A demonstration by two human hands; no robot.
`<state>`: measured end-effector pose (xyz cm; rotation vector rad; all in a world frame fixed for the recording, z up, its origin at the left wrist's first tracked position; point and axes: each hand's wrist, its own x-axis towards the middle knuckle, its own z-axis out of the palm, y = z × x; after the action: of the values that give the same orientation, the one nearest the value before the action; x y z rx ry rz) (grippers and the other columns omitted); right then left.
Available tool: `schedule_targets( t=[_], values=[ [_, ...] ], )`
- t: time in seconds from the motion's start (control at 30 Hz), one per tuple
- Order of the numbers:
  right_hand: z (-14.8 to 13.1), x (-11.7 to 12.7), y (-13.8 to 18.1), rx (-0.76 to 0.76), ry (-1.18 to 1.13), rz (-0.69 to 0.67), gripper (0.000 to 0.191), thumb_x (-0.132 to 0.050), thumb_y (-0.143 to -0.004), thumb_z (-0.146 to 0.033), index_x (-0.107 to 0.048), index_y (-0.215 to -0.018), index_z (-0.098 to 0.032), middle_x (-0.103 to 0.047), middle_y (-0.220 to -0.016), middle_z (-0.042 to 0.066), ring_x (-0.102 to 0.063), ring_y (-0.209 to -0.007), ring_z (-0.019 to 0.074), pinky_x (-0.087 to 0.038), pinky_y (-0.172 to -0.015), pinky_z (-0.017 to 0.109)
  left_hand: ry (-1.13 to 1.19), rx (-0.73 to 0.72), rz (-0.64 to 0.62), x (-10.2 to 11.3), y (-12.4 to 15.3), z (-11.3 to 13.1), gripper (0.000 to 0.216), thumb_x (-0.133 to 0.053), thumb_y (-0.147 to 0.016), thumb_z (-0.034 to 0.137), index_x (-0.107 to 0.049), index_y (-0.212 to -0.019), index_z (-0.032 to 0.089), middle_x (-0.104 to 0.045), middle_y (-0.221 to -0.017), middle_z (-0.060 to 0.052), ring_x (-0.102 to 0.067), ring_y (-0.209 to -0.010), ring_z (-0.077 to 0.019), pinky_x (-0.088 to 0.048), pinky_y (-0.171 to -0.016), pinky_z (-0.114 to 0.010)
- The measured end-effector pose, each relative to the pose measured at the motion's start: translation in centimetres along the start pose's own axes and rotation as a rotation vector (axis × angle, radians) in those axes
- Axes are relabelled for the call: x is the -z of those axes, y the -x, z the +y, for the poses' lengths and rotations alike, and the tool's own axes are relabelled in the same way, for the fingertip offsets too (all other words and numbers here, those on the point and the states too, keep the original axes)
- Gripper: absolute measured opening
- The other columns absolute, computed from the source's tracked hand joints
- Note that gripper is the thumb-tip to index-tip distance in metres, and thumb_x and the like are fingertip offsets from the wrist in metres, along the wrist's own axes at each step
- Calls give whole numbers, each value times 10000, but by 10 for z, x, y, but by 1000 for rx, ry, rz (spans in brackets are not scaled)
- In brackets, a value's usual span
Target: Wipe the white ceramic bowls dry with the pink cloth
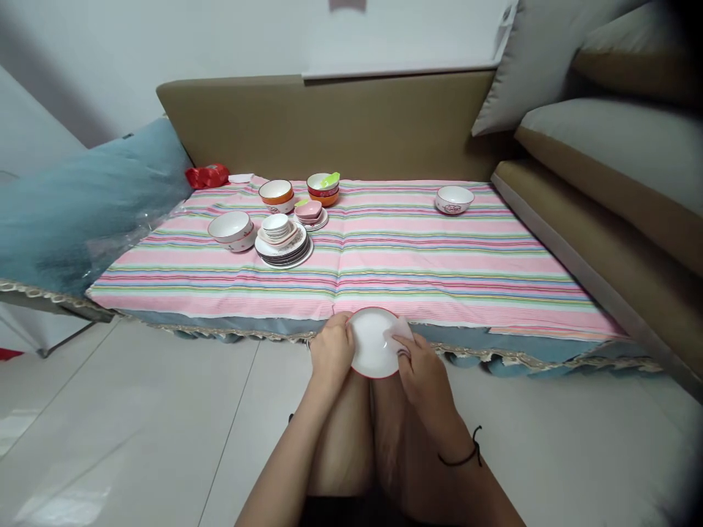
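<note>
My left hand (332, 345) is closed on the left edge of a white bowl (374, 344) with a thin red rim. The bowl is held above my lap, its inside turned up towards me. In my right hand (425, 372) is a thin white wipe (403, 333), pressed against the bowl's right side and inner wall. Part of the wipe is hidden under the fingers. Beyond, on the striped cloth (395, 256), a single white bowl (454, 199) with a red pattern stands to the right.
To the left on the cloth are stacked plates (284, 256), small white dishes (277, 225), pink dishes (309, 211) and larger bowls (232, 230). More bowls (323, 189) stand behind. A red bag (207, 176) lies far left. Cushions (609, 154) lean at right.
</note>
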<state>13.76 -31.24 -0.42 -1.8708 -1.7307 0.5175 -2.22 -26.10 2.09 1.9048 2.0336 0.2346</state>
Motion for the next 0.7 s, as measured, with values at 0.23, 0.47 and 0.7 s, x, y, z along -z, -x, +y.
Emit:
schedule_targets(
  t=[0.23, 0.47, 0.7],
  values=[
    [-10, 20, -54, 276, 3, -182, 404, -388, -848, -122, -727, -1046, -219, -646, -1230, 44, -606, -1087, 213, -477, -924, 326, -15, 111, -150, 5, 22, -7, 375, -366, -919, 320, -682, -1004, 137, -730, -930, -149, -689, -868, -275, -462, -673, -329],
    [-12, 14, -65, 403, 60, -260, 378, -408, -851, -110, -732, -1015, -215, -650, -1199, 53, -587, -1104, 214, -449, -963, 334, -165, 6, 6, 10, 5, -4, 394, -377, -942, 425, -660, -1065, 180, -734, -879, -131, -705, -833, -281, -465, -670, -323],
    [2, 5, -17, 96, -8, -110, 422, -419, -847, -141, -685, -1171, -188, -550, -1361, 109, -600, -1127, 257, -502, -922, 380, -153, -54, 35, -1, -2, -2, 387, -317, -981, 345, -594, -1242, 275, -735, -891, -98, -712, -827, -259, -457, -672, -311]
  ],
)
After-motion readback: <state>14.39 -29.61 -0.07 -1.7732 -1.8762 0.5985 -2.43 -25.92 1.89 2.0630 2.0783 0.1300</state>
